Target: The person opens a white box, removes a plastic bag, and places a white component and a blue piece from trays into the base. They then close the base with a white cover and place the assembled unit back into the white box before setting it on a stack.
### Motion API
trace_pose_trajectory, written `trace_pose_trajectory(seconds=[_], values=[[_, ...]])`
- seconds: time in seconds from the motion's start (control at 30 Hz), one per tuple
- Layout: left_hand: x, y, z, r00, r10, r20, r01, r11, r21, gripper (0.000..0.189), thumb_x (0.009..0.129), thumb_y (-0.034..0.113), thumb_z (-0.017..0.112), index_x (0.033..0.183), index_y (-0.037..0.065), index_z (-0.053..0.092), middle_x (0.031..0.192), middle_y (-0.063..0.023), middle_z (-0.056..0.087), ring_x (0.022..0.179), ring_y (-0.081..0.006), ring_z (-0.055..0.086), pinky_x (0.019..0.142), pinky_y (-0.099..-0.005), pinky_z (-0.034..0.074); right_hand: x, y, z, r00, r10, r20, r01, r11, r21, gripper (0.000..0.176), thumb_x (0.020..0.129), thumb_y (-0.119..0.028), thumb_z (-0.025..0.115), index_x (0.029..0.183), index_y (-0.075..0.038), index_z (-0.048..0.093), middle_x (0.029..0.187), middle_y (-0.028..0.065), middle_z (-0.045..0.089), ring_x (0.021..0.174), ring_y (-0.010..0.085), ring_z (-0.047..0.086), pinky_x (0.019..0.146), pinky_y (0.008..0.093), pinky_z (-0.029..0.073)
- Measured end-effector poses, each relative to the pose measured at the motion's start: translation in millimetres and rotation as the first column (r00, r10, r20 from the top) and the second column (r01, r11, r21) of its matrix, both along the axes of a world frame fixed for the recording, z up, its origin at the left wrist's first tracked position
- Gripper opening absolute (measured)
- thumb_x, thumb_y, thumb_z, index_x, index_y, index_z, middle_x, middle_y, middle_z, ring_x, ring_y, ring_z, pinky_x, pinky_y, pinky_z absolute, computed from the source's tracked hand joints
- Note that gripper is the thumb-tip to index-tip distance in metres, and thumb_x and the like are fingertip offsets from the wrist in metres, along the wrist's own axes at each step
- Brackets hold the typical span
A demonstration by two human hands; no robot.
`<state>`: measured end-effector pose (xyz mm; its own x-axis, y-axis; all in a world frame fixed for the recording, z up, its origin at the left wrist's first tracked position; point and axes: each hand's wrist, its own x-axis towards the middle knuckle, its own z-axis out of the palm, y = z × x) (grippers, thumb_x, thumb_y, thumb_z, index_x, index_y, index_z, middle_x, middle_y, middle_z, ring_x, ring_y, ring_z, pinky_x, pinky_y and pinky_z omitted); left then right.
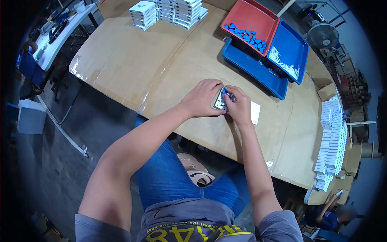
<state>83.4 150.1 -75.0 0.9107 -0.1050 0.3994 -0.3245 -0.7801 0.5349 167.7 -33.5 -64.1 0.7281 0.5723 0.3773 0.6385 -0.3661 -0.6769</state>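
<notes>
My left hand [203, 99] is curled round a small white casing [218, 103] with dark spots and metallic-looking parts, held low over the cardboard-covered table. From the other side, my right hand [238, 105] has its fingers bent in at the casing. A small blue plastic piece [224, 91] shows at the right fingertips, against the upper part of the casing. The fingers hide most of the casing's inside. Partly behind my right wrist, a flat white plate [255, 112] lies on the table.
A red tray [250, 16] holds several blue pieces. Blue trays [292, 36] beside and below it hold white slips or small parts. White boxes [144, 14] are stacked at the far edge, and more white boxes [331, 139] stand at right. A person [330, 215] is at lower right.
</notes>
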Motion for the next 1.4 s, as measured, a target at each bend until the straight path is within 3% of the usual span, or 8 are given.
trace_pose_trajectory(seconds=[0.3,0.4,0.53,0.63,0.93,1.17,1.27,1.4], values=[[2,3,-5,1.000,-0.016,0.005,0.017,1.000,-0.015,0.085,0.076,0.046,0.082,0.141,-0.003,0.054,0.145,-0.0208,0.052,0.137,-0.0384,0.048,0.119,-0.0475,0.037,-19,-7,8,0.950,0.040,0.310,0.084,0.922,-0.378,0.032,0.099,-0.021,0.068,0.124,-0.002,0.074,0.139,0.0165,0.064,0.136,0.0373,0.056,0.118,0.0536,0.038],[2,2,-4,0.999,-0.024,0.043,0.023,1.000,0.012,0.087,0.076,0.044,0.081,0.143,-0.002,0.052,0.146,-0.0214,0.051,0.138,-0.0386,0.048,0.120,-0.0481,0.036,-12,-6,25,0.987,0.110,0.118,-0.042,0.883,-0.468,0.037,0.102,-0.024,0.063,0.132,-0.002,0.070,0.148,0.0184,0.056,0.141,0.0404,0.049,0.124,0.0608,0.025],[3,1,-6,0.991,0.029,0.129,-0.031,0.999,0.015,0.091,0.078,0.045,0.081,0.149,0.000,0.048,0.148,-0.0222,0.049,0.139,-0.0391,0.046,0.120,-0.0485,0.035,18,-43,26,0.996,0.039,-0.083,-0.056,0.977,-0.206,0.041,0.101,-0.021,0.065,0.138,-0.002,0.065,0.152,0.0186,0.053,0.144,0.0393,0.047,0.122,0.0478,0.035],[-3,0,0,0.996,0.040,0.079,-0.043,0.999,0.032,0.092,0.079,0.047,0.080,0.151,0.001,0.045,0.147,-0.0222,0.048,0.139,-0.0392,0.046,0.119,-0.0485,0.036,19,-89,47,0.981,-0.038,-0.191,-0.027,0.945,-0.326,0.045,0.096,-0.021,0.072,0.138,-0.004,0.065,0.153,0.0180,0.053,0.144,0.0378,0.047,0.120,0.0429,0.039],[-3,-7,1,0.994,0.104,0.042,-0.106,0.993,0.043,0.086,0.079,0.043,0.083,0.147,0.003,0.049,0.137,-0.0212,0.053,0.132,-0.0387,0.049,0.114,-0.0484,0.040,-10,-141,52,0.991,-0.038,-0.131,-0.022,0.905,-0.426,0.048,0.083,-0.023,0.085,0.125,-0.003,0.072,0.144,0.0172,0.062,0.130,0.0352,0.060,0.109,0.0424,0.048],[-9,-12,13,0.995,0.077,0.066,-0.074,0.996,-0.046,0.082,0.079,0.037,0.083,0.146,0.002,0.050,0.134,-0.0224,0.053,0.128,-0.0398,0.052,0.111,-0.0482,0.043,-25,-172,50,0.944,-0.195,-0.267,0.152,0.973,-0.174,0.032,0.104,-0.025,0.062,0.104,0.005,0.072,0.084,0.0176,0.072,0.074,0.0236,0.066,0.075,0.0374,0.054],[-10,-20,14,0.989,0.092,0.112,-0.067,0.975,-0.211,0.081,0.081,0.030,0.084,0.147,0.002,0.048,0.135,-0.0215,0.052,0.126,-0.0370,0.055,0.109,-0.0463,0.045,-19,-199,23,0.861,-0.282,-0.422,0.298,0.954,-0.031,0.035,0.108,-0.024,0.056,0.098,0.008,0.070,0.071,0.0142,0.066,0.064,0.0180,0.056,0.067,0.0359,0.050],[-18,-44,15,0.976,0.203,0.080,-0.098,0.736,-0.670,0.078,0.087,0.023,0.083,0.151,0.002,0.042,0.138,-0.0183,0.050,0.119,-0.0312,0.059,0.107,-0.0424,0.047,-25,-226,11,0.851,-0.424,-0.310,0.384,0.905,-0.182,0.030,0.106,-0.024,0.059,0.107,0.004,0.071,0.087,0.0177,0.069,0.076,0.0257,0.065,0.076,0.0389,0.054]])
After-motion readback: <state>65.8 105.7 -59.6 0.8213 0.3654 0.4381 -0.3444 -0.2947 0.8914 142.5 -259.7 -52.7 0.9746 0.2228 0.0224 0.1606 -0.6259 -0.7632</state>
